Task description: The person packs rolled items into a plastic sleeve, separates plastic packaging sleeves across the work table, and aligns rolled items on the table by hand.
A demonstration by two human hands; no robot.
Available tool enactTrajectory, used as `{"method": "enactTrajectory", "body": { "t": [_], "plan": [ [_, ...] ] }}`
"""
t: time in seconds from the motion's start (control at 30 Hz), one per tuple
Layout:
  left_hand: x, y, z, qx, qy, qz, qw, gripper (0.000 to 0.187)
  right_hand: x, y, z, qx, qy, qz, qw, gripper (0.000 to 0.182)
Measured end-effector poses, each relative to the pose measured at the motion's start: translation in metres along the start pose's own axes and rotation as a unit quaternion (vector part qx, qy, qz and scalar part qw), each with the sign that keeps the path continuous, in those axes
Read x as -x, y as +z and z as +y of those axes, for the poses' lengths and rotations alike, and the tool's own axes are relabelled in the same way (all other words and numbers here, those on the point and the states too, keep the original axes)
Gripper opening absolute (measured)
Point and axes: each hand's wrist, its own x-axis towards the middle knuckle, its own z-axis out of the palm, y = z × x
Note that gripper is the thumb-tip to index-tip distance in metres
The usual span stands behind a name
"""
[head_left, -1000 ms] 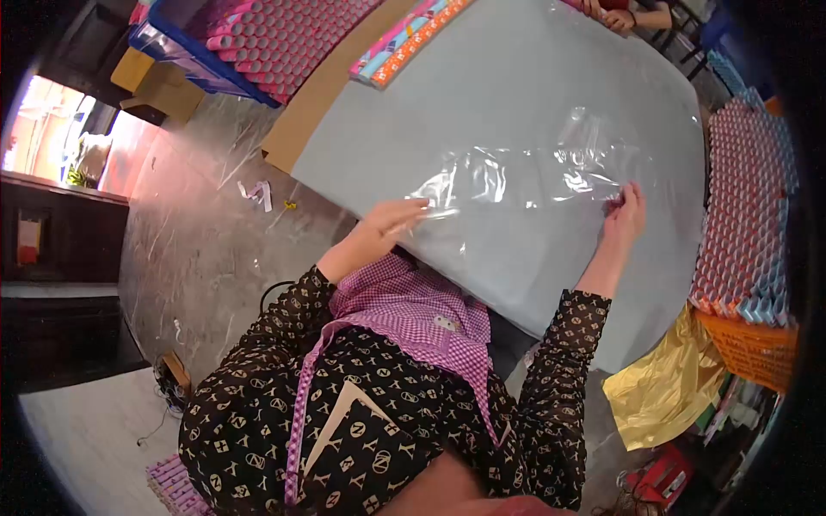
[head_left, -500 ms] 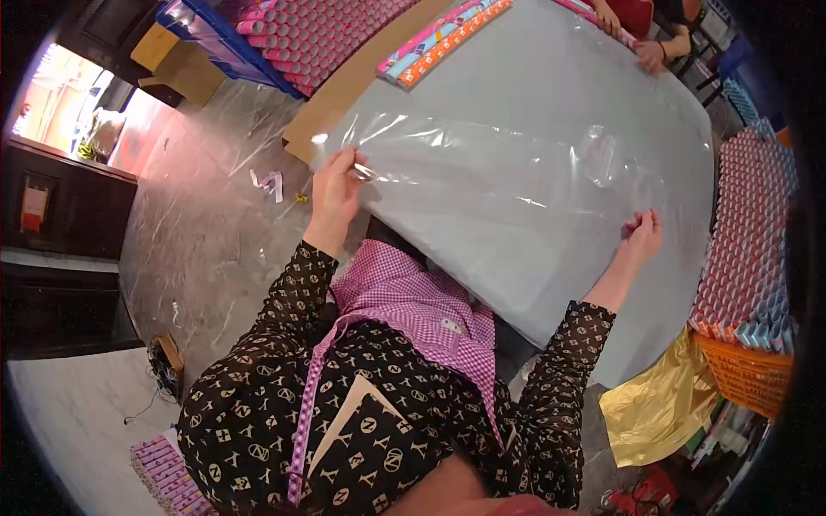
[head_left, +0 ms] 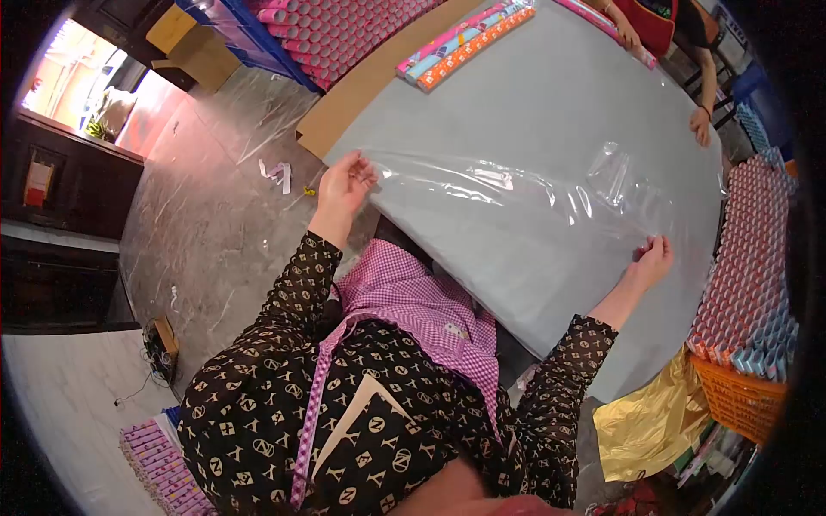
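Observation:
A clear plastic film point(head_left: 508, 185) stretches between my two hands over the grey-covered table. At the near left edge of the table, my left hand point(head_left: 347, 184) is closed, its curled fingers gripping one end of the film. My right hand point(head_left: 651, 260) pinches the other end over the right part of the table. Glossy creases run along the film, and a folded, crumpled portion lies beyond my right hand. Exactly where the film's edges end is hard to see against the grey cover.
Patterned rolls point(head_left: 469, 47) lie on the far table edge. Across the table, a co-worker's hand point(head_left: 628, 36) rests by a pink roll; the other hand point(head_left: 700, 127) touches the right edge. Stacked rolls point(head_left: 748, 267) stand right, above an orange basket point(head_left: 736, 391) and gold sheet point(head_left: 650, 421).
The film looks more drawn together into creases between my hands. My right hand sits slightly lower and farther right. The co-worker's one hand has moved from the roll to the table's right edge.

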Motion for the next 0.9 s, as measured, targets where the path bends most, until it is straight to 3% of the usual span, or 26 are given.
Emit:
{"method": "enactTrajectory", "body": {
  "t": [0.27, 0.33, 0.63, 0.9],
  "plan": [
    [-0.002, 0.001, 0.000, -0.040, -0.026, 0.009, 0.999, 0.012, -0.004, -0.004, -0.001, 0.013, -0.015, 0.012, 1.000, 0.025],
    [-0.003, -0.002, -0.001, -0.068, 0.000, -0.028, 0.997, 0.012, -0.003, -0.006, -0.003, 0.016, -0.013, 0.016, 1.000, 0.025],
    [0.013, 0.009, 0.002, -0.147, 0.101, -0.041, 0.983, 0.012, -0.009, -0.010, -0.001, -0.031, -0.011, 0.027, 0.999, 0.024],
    [0.016, 0.013, 0.002, -0.177, 0.141, -0.066, 0.972, 0.009, -0.012, -0.014, 0.001, -0.052, -0.018, 0.027, 0.998, 0.024]
  ]
}}
